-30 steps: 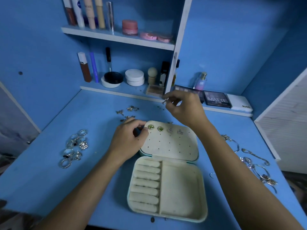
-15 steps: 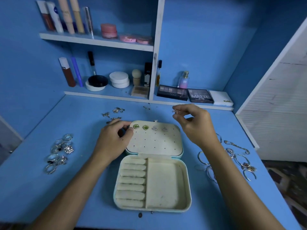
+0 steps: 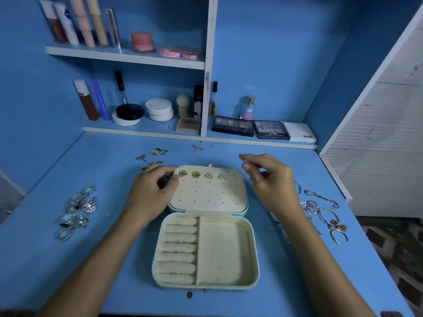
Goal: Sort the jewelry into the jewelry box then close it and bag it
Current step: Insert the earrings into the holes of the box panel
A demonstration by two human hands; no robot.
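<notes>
A cream jewelry box [image 3: 250, 259] lies open flat on the blue table. Its perforated lid panel [image 3: 208, 195] carries two green earrings [image 3: 189, 174] and two silver triangular earrings [image 3: 215, 175] in a row. My left hand [image 3: 151, 193] grips the lid's far left corner. My right hand [image 3: 270, 179] hovers beside the lid's far right corner and pinches a small silver earring [image 3: 244, 161]. Rings [image 3: 76, 211] lie in a heap at the left. Loose earrings [image 3: 152, 155] lie behind the box. Bracelets and chains [image 3: 322, 216] lie at the right.
Cosmetics stand on two shelves at the back: tubes [image 3: 80, 24], pink jars [image 3: 142, 41], compacts [image 3: 159, 109], a perfume bottle [image 3: 248, 108] and eyeshadow palettes [image 3: 251, 128]. A white slatted panel [image 3: 389, 138] bounds the right side. A small dark bead [image 3: 189, 294] lies before the box.
My right hand has brought the small earring from the back shelf edge toward the lid's right corner. My left hand stays on the lid. The view has shifted right.
</notes>
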